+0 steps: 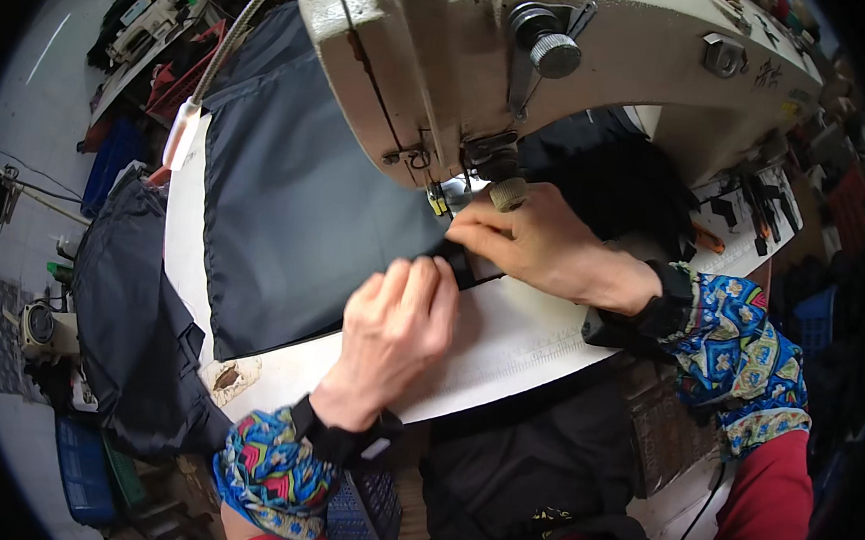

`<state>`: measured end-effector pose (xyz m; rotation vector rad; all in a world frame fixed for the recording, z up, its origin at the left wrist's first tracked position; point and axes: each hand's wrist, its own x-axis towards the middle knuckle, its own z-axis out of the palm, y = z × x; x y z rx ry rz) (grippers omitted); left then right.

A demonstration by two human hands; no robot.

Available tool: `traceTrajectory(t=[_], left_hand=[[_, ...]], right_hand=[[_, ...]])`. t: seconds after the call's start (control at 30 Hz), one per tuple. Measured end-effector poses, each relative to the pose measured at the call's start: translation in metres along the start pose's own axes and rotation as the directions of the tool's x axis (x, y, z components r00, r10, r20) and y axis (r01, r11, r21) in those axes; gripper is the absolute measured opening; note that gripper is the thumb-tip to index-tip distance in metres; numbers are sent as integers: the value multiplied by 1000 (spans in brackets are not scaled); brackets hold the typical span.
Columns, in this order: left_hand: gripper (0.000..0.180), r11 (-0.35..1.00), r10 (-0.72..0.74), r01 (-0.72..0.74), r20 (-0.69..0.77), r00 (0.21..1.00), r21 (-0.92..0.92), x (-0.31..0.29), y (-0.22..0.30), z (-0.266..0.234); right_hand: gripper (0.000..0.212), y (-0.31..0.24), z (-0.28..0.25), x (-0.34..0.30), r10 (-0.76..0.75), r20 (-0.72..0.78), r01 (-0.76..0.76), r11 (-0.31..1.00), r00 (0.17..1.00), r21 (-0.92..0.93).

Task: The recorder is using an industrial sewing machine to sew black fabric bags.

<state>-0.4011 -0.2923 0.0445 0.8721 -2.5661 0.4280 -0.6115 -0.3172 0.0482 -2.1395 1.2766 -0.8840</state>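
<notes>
A large dark grey-blue fabric panel [297, 200] lies spread over the white sewing table [486, 369], its near edge running under the sewing machine [608, 52]. My left hand [399, 313] is closed at that near edge, its curled fingertips pinching the fabric just short of the presser foot [441, 198]. Beside the needle area, my right hand [539, 247] is also closed, thumb and forefinger pressed together on the fabric edge. A narrow black piece [468, 267] shows between the two hands; the fingers hide part of it. Both wrists have patterned blue sleeve covers.
Black fabric [600, 166] is heaped under the machine arm. An orange-handled cutter [708, 237] and small dark tools [763, 208] lie at the right. More dark fabric [138, 320] hangs off the left edge. A flexible lamp [183, 132] stands at the upper left.
</notes>
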Motion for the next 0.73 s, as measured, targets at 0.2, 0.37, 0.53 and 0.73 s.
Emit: traceTrajectory(t=[0.2, 0.37, 0.53, 0.73], left_hand=[[19, 964, -133, 127, -11, 991, -233, 4, -12, 27], [34, 916, -310, 255, -142, 940, -311, 2, -8, 17], [32, 797, -409, 352, -11, 912, -492, -9, -19, 14], [31, 893, -87, 104, 59, 994, -437, -15, -15, 23]], right_hand=[[23, 4, 5, -27, -389, 125, 386, 717, 913, -580], [22, 9, 4, -31, -348, 169, 374, 691, 922, -619], [21, 19, 7, -25, -399, 105, 380, 714, 911, -588], [22, 17, 4, -23, -395, 120, 383, 698, 911, -605]])
